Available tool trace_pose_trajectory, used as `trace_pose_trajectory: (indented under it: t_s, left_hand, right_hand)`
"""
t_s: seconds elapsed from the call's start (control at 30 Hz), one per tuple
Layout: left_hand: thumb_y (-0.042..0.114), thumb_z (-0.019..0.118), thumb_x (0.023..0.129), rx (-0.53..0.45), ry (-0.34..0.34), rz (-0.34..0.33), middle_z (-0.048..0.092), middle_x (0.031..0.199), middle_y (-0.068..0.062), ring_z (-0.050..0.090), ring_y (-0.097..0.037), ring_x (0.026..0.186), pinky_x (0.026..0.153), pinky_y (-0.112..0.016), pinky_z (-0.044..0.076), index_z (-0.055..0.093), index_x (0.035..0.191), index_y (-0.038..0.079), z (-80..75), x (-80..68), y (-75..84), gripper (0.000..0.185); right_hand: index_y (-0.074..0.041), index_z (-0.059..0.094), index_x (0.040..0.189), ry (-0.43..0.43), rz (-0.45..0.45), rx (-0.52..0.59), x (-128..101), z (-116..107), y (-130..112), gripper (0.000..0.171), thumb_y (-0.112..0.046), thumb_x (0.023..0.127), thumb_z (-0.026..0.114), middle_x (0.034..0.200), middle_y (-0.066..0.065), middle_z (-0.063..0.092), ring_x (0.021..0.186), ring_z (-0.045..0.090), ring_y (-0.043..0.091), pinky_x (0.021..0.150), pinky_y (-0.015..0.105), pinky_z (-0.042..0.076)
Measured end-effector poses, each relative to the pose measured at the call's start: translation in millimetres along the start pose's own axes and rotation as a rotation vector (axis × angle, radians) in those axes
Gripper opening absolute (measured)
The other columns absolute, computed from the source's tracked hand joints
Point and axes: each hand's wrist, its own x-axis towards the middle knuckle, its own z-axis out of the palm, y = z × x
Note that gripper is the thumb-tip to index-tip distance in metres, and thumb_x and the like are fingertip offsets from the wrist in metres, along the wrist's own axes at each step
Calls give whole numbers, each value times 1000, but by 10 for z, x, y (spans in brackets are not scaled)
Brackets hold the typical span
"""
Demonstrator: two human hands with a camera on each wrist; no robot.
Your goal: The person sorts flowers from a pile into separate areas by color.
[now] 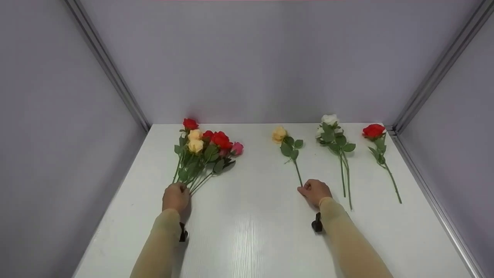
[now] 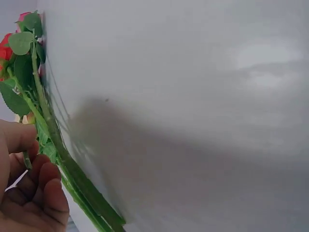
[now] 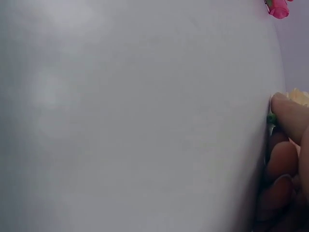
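Observation:
At the left of the table lies a bunch of artificial roses, with red roses (image 1: 221, 140), yellow roses (image 1: 195, 146) and a pink rose (image 1: 237, 148) among green leaves. My left hand (image 1: 176, 197) is at the lower ends of its stems. In the left wrist view its thumb and fingers pinch the tip of one stem (image 2: 27, 160), while thicker stems (image 2: 79, 179) lie beside the fingers; which bloom that stem bears I cannot tell. My right hand (image 1: 315, 192) pinches the stem end of a single yellow rose (image 1: 279, 134), whose bloom points toward the back wall.
Two white roses (image 1: 330, 120) with long stems lie right of the yellow one. Farther right is a single red rose (image 1: 373, 131), its stem slanting toward the right edge. Grey panels (image 1: 247, 61) enclose the white table (image 1: 247, 216) at the back and sides.

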Motion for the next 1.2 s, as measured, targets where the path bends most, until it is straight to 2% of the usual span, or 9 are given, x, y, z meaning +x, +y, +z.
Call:
trace_pose_trajectory:
  t_s: [0.13,0.23,0.43,0.5,0.6,0.7,0.9,1.03,1.2]
  left_hand:
    - [20,53,97,-1,39,-2,61,86,-11,58,-25,76,68,-42,47,61,98,3,-52,-12,35,18]
    - [24,49,100,-67,28,-13,62,89,-14,57,-27,76,68,-43,46,59,105,2,-107,-30,90,25]
    - [39,37,103,-348,-106,-90,57,119,-18,53,-30,109,91,-46,42,55,124,-2,-237,-36,253,49]
    - [41,34,103,-466,-139,-131,56,110,-14,53,-25,99,84,-40,44,54,122,-2,-270,-32,322,50]
    - [38,35,104,-650,-132,-163,49,87,-4,44,-15,73,65,-30,40,52,111,1,-314,-37,450,41]
    - [35,35,105,-823,-108,-147,37,72,1,32,-13,60,54,-27,32,50,105,4,-362,-61,592,35]
    - [31,35,105,-1020,-70,-89,34,73,1,28,-11,59,55,-26,27,50,113,4,-440,-167,881,32]
    - [28,44,104,-1132,-123,-65,36,75,0,29,-12,61,57,-27,27,50,112,4,-421,-253,1062,26]
    - [22,57,98,-1246,-201,-16,39,72,0,31,-13,61,55,-27,27,53,105,2,-304,-376,1265,21]
  right_hand:
    - [-12,62,83,0,5,9,2,12,2,27,-37,91,66,78,1,59,74,52,20,71,38,43]
    - [-12,62,82,4,4,18,7,21,6,27,-37,91,66,78,1,59,73,52,20,70,38,42]
    - [-11,63,84,20,16,41,2,25,10,26,-36,92,65,80,2,60,75,53,21,72,39,43]
    - [-11,63,85,23,22,49,-5,26,5,26,-36,92,64,82,3,60,76,54,21,73,40,43]
    - [-10,63,86,25,34,60,-18,31,-11,27,-36,92,64,83,3,61,77,54,22,74,41,44]
    - [-10,63,87,26,35,61,-31,38,-12,27,-36,92,64,84,4,61,78,55,22,75,41,44]
    - [-11,63,86,38,27,77,-38,48,15,27,-36,93,62,84,3,61,79,55,22,76,42,44]
    - [-12,64,85,60,26,99,-46,48,23,26,-36,93,62,82,1,61,78,54,21,76,41,44]
    - [-12,65,87,95,13,167,-66,34,8,22,-32,93,62,80,1,60,76,53,20,75,38,42]
